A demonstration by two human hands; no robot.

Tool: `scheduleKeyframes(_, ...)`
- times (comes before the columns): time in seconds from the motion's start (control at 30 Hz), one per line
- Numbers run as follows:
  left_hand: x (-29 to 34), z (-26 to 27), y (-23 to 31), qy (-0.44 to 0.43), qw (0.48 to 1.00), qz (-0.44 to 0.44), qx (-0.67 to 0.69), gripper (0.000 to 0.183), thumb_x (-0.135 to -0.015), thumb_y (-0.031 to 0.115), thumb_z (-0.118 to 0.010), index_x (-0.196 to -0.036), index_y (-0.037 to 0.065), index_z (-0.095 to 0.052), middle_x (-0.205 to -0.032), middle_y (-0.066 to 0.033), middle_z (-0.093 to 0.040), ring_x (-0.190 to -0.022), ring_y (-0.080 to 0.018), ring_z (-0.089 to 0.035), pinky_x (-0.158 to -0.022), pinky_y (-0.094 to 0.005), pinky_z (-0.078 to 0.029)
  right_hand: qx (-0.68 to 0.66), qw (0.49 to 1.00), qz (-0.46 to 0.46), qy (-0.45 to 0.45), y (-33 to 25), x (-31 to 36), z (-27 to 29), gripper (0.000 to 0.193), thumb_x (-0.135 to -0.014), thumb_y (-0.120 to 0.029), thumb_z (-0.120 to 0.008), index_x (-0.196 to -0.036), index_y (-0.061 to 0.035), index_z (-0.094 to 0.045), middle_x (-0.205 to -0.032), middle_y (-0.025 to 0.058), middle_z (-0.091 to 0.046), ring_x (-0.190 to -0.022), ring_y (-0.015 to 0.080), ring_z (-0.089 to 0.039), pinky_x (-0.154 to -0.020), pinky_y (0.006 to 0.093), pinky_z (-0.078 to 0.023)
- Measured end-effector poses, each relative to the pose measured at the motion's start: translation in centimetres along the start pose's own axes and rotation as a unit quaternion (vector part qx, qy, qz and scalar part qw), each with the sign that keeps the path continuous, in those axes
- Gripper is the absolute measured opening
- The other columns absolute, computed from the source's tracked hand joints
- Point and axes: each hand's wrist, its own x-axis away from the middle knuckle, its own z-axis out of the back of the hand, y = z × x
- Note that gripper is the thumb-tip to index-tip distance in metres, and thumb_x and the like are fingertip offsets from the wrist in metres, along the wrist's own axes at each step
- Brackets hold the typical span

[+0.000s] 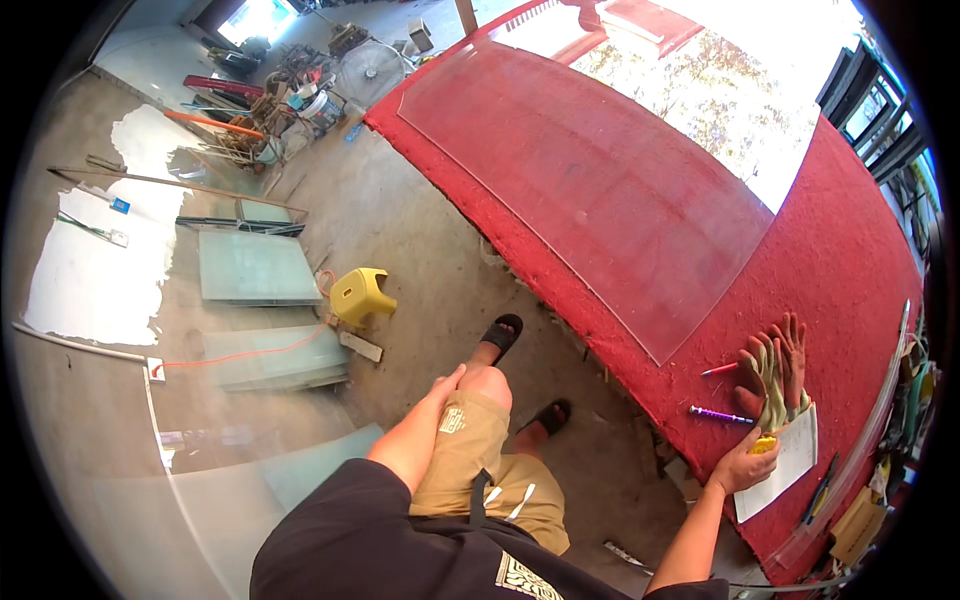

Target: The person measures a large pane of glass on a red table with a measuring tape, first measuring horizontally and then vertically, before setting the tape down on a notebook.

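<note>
A person (pixel 400 530) in tan shorts (pixel 455 475) sits or leans beside a red-covered table (pixel 840 240), the right hand (pixel 742 466) curled closed around a small yellow object (pixel 765 443) at the edge of white paper (pixel 790 465). The left hand (pixel 448 384) rests at the knee (pixel 488 386) (its fingers are partly hidden, so how open it is, or whether it holds anything, cannot be told). Just beyond the yellow object lie work gloves (pixel 770 380), with a purple pen-like tool (pixel 720 414) and a red pen (pixel 720 369) to their left. A clear sheet (pixel 580 190) covers part of the table.
</note>
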Motion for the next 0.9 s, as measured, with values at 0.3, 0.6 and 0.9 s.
scheduleKeyframes(0.3,0.6,0.0,-1.6,-0.02,1.0,0.018,0.0,0.052,-0.103,0.043,-0.063,-0.13,-0.002,-0.065,-0.119,-0.0168,-0.073,-0.105,-0.0312,-0.072,-0.094,-0.0453,-0.058,0.008,1.0,0.018,0.014,0.4,0.1,-0.5,0.058,-0.099,-0.051,-0.065,-0.131,-0.0027,-0.059,-0.12,0.0205,-0.066,-0.112,0.0404,-0.062,-0.098,0.0499,-0.049)
scheduleKeyframes(0.6,-0.5,-0.8,-2.7,-0.02,1.0,0.006,0.002,0.053,-0.103,0.043,-0.063,-0.129,-0.002,-0.065,-0.119,-0.0172,-0.073,-0.105,-0.0314,-0.072,-0.094,-0.0453,-0.058,0.001,1.0,0.007,0.009,0.7,0.0,-1.5,0.058,-0.098,-0.049,-0.068,-0.132,-0.0024,-0.059,-0.121,0.0204,-0.065,-0.114,0.0401,-0.061,-0.098,0.0503,-0.048)
scheduleKeyframes(0.9,-4.1,-3.7,-4.2,-0.103,0.994,-0.02,-0.037,0.053,-0.102,0.044,-0.064,-0.129,-0.002,-0.065,-0.118,-0.0175,-0.073,-0.104,-0.0316,-0.072,-0.093,-0.0452,-0.058,-0.048,0.998,0.033,0.035,1.2,-0.2,-1.5,0.053,-0.092,-0.039,-0.074,-0.125,-0.0011,-0.057,-0.11,0.0218,-0.06,-0.106,0.0417,-0.055,-0.092,0.0525,-0.044)
